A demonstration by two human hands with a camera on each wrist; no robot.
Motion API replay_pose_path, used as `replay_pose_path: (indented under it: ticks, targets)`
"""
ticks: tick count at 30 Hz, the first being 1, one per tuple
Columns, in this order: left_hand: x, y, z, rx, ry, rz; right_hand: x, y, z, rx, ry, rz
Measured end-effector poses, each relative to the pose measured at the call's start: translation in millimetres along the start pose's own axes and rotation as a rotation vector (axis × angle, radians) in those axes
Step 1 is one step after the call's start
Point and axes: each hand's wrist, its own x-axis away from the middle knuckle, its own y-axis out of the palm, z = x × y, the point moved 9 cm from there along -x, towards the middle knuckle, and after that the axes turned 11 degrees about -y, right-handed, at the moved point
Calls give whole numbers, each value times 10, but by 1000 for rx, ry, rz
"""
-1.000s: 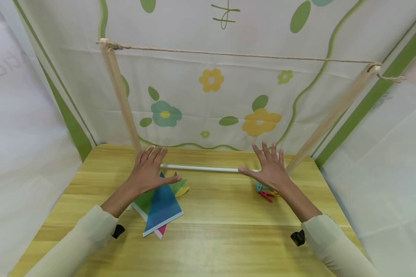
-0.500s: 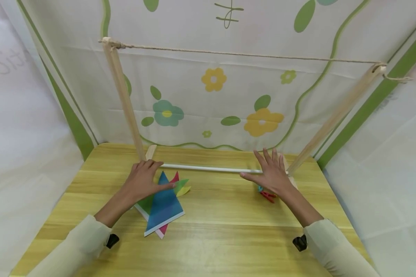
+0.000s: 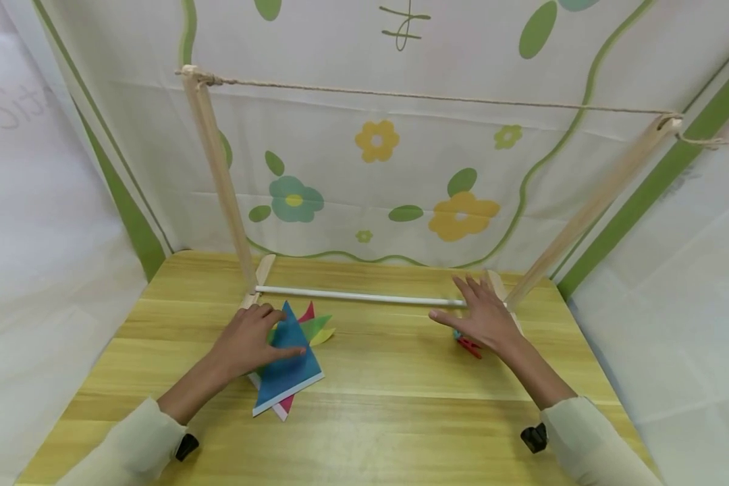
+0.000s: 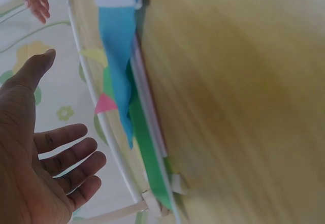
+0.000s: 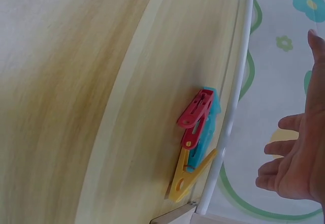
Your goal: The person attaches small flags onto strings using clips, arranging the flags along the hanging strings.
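Note:
My left hand (image 3: 246, 347) hovers over a small pile of triangular pennants, its thumb and fingers spread around nothing. On top lies a blue pennant (image 3: 293, 378) with a white band along one edge. Green (image 4: 147, 148), yellow (image 4: 94, 56) and pink (image 4: 105, 103) ones poke out from under it. In the left wrist view the palm is apart from the pile. My right hand (image 3: 489, 320) is held above several clothespins, fingers extended, holding nothing. The right wrist view shows a red clothespin (image 5: 197, 113), a teal one (image 5: 206, 138) and a yellow one (image 5: 184, 178) bunched together.
A wooden frame stands at the back of the table (image 3: 370, 418): a left post (image 3: 219, 175), a right post (image 3: 589, 209) and a white rod (image 3: 358, 295) low between them. Twine (image 3: 431, 98) stretches across the post tops. Floral fabric (image 3: 352, 189) hangs behind.
My left hand has drawn back from the rod's left end to over the pennants. My right hand has shifted slightly right and back toward me. Pennants and clothespins stay put.

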Motion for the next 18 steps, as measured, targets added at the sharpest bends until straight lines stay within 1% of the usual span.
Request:
replay_pose_path:
  ticks: [6, 11, 18]
  targets:
    - [70, 138, -21, -6, 11, -33, 51, 39, 51, -27, 15, -13]
    - [129, 192, -3, -8, 18, -37, 102, 68, 102, -37, 18, -14]
    - [265, 192, 147, 3, 111, -33, 168, 90, 167, -42, 3, -18]
